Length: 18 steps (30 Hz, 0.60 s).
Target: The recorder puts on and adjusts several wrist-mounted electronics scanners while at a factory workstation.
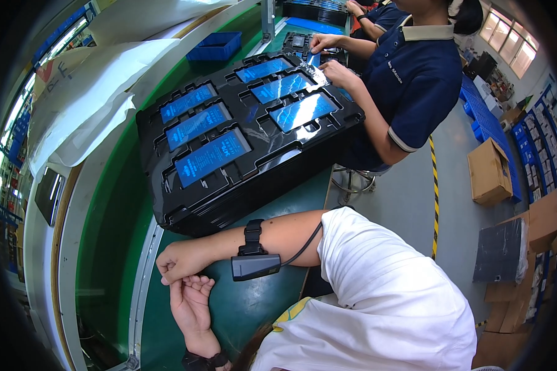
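My right hand (pixel 183 260) reaches in from the right, its fingers curled closed. What they pinch, if anything, is hidden. Just below it is my left hand (pixel 193 306), palm turned up, fingers loosely bent and the thumb apart from them. No object shows in its palm. The left thumb tip meets the curled right fingers. Beyond both hands stands a stack of black plastic trays (pixel 254 167). Its top tray holds several flat blue battery packs, the nearest battery pack (pixel 213 157) lying in a recess at the front left.
The hands are over a green work surface (pixel 254 309). A co-worker in a dark blue shirt (pixel 408 80) has both hands at the tray's far side. A blue bin (pixel 213 46) stands far left, near white sheeting (pixel 80 93). Cardboard boxes (pixel 489 170) line the right side.
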Tool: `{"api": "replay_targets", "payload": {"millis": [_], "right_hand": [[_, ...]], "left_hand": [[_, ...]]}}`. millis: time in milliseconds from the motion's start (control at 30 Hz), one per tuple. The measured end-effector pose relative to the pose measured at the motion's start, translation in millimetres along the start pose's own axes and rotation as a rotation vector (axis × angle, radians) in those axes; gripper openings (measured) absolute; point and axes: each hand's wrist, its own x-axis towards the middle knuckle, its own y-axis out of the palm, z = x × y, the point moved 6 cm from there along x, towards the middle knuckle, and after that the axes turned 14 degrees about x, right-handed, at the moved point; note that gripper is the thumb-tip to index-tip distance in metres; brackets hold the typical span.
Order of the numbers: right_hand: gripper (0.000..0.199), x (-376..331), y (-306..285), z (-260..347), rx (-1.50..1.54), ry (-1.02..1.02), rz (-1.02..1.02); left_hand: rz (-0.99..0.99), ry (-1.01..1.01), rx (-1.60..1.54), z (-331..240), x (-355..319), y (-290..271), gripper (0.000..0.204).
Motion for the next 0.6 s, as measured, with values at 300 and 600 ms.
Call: {"api": "replay_targets", "payload": {"millis": [300,600], "right_hand": [[0.029,0.5,0.9,-1.7,0.016,0.005,-0.002],[0.035,-1.2,0.9,1.0,0.024,0.019,0.015]], "left_hand": [[0.004,-0.003,-0.004,0.5,-0.1,-0.9,0.023],[0.005,-0.005,0.003,0.7,-0.3,0.6,0.023]]}}
